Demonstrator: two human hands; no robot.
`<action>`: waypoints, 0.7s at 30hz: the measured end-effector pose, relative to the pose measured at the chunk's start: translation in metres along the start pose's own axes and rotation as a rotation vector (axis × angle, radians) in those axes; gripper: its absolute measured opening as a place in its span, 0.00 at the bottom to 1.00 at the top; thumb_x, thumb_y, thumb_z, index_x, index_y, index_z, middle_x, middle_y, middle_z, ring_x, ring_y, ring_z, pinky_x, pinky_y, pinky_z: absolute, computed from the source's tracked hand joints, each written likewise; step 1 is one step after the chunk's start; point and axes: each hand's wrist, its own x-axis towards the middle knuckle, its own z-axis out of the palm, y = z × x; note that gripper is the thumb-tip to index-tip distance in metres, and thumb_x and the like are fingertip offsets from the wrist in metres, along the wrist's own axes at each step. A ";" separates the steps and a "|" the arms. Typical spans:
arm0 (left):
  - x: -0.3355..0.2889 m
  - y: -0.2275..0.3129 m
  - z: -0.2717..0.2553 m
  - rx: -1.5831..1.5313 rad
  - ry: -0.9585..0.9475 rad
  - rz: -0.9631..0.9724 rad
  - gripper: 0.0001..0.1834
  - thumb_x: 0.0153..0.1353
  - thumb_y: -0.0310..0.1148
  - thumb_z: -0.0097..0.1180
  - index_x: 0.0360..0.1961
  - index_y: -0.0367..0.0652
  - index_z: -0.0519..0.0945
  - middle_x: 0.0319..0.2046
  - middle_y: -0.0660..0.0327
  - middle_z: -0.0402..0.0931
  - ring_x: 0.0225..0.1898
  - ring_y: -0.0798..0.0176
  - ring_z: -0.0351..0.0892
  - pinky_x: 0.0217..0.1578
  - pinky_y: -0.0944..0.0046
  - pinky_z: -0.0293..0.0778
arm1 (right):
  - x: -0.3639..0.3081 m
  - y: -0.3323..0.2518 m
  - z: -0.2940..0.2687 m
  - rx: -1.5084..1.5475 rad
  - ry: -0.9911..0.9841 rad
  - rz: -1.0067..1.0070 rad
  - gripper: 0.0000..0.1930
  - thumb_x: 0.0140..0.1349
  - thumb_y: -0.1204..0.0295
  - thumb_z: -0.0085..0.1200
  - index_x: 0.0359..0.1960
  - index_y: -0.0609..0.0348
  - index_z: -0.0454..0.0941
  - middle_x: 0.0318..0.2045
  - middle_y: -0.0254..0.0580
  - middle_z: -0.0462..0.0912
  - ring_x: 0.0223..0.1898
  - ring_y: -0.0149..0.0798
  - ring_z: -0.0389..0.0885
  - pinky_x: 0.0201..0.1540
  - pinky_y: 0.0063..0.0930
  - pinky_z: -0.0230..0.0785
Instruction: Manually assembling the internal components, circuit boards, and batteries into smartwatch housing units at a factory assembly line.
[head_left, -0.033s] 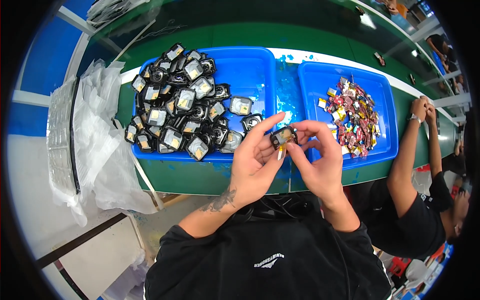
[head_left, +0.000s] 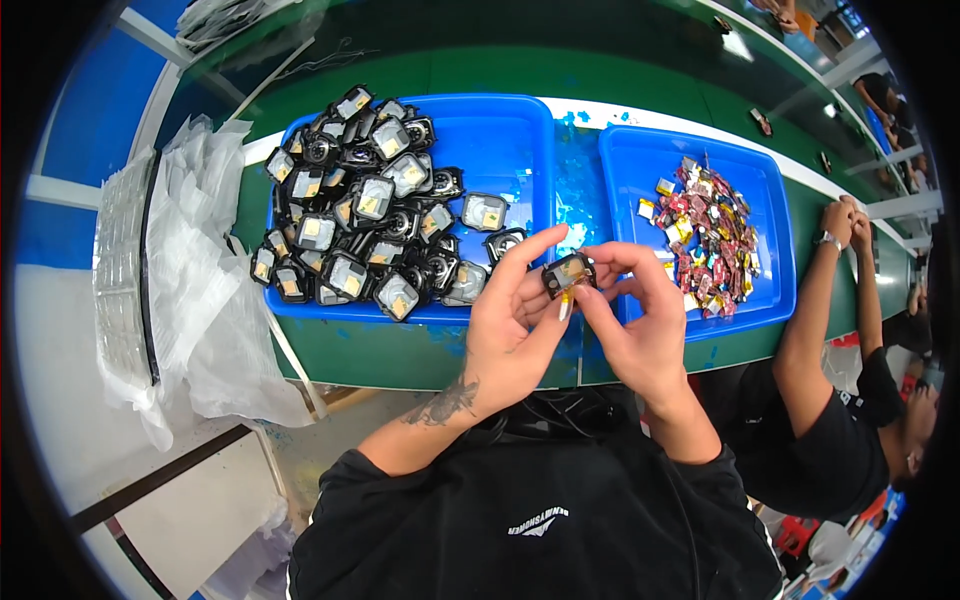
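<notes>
Above the table (head_left: 430,362), I see the left hand (head_left: 508,325) and right hand (head_left: 647,330), their grip pinched around a small black case (head_left: 567,271); similar cases (head_left: 373,198) lie between nine and ten o'clock from it, red parts (head_left: 712,250) between two and three.

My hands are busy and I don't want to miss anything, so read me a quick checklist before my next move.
1. Small black case held steady-looking between the fingers of the left hand and right hand: ok.
2. Yellow tab fully attached: cannot tell, fingers hide part of it.
3. Piled black cases all within the left blue tray: not ok, some overlap its left rim in this view.
4. Small parts inside the right blue tray: ok.
5. Trays standing apart: ok.
</notes>
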 end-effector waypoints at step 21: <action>-0.065 0.049 -0.075 1.545 0.296 0.224 0.12 0.47 0.25 0.68 0.36 0.39 0.84 0.33 0.59 0.78 0.35 0.53 0.76 0.36 0.56 0.75 | 0.271 0.116 -0.055 -0.438 0.031 0.285 0.16 0.44 0.68 0.73 0.31 0.63 0.81 0.30 0.46 0.84 0.35 0.38 0.83 0.41 0.28 0.73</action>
